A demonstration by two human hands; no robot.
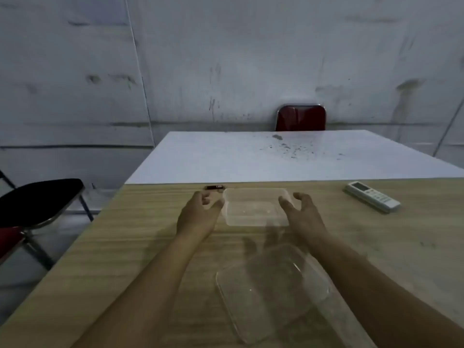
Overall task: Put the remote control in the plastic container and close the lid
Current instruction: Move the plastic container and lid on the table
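A clear plastic container sits open on the wooden table, near its far edge. My left hand is at the container's left side and my right hand is at its right side, both with fingers spread and curled toward it; whether they touch it is unclear. The clear lid lies flat on the table nearer to me, between my forearms. A white remote control lies at the right, apart from both hands.
A small dark object lies just behind the container. A white table adjoins the wooden one, with a red chair behind it. A black chair stands at the left.
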